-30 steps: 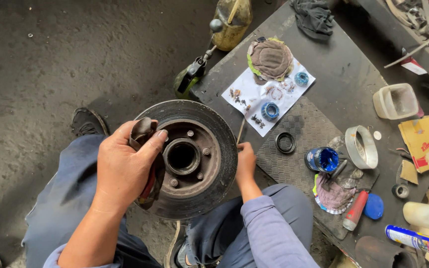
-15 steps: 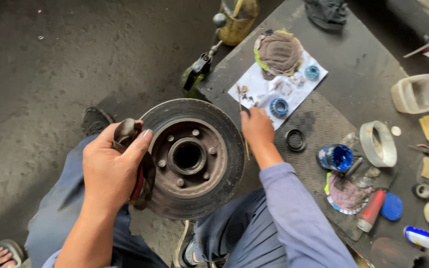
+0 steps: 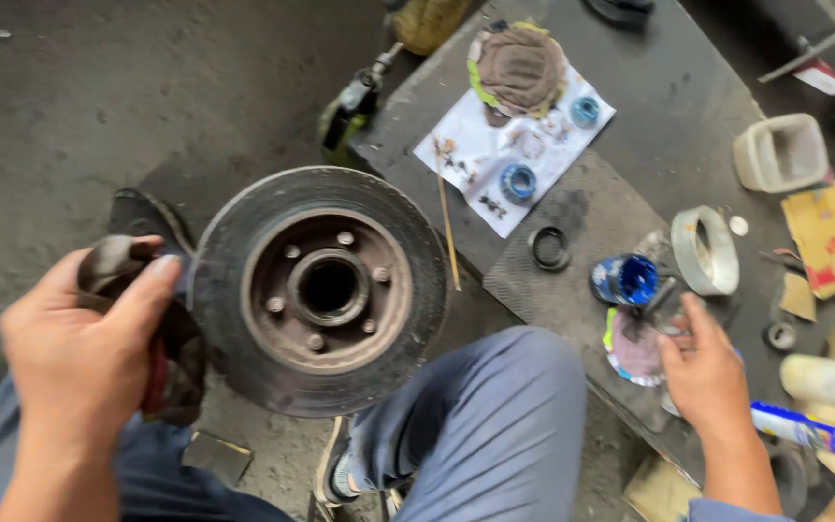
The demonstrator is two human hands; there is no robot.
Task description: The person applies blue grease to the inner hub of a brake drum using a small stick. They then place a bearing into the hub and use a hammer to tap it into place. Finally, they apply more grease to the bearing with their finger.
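1. Since half a second ago the right hand (image 3: 712, 382) has left the white paper sheet (image 3: 480, 159) at the far end of the dark board (image 3: 669, 116) and swung to the board's near right edge; the left hand (image 3: 79, 353) has stayed on the disc's left side.
2. The dark board is the largest carrier, running from the top centre down to the lower right over the grey concrete floor (image 3: 99, 97).
3. The brake disc (image 3: 321, 288), rusty and round with a central hub hole and stud holes, stands on edge against the person's blue trouser legs (image 3: 480, 425), off the board's left edge.
4. The left hand sits just left of the disc, fingers curled and thumb pressed over a dark rag (image 3: 171, 372) that touches the disc's rim.
5. The right hand is well apart from the disc, to its right, with fingers loosely bent over a round greasy pad (image 3: 633, 353); whether they pinch anything I cannot tell.
6. A blue tin (image 3: 625, 280) lies just beyond the fingertips, and a roll of grey tape (image 3: 705, 249) beside it.
7. A white tube with a blue band (image 3: 804, 430) lies right of the wrist.
8. A thin stick (image 3: 448, 232) lies along the board's left edge, near the disc.
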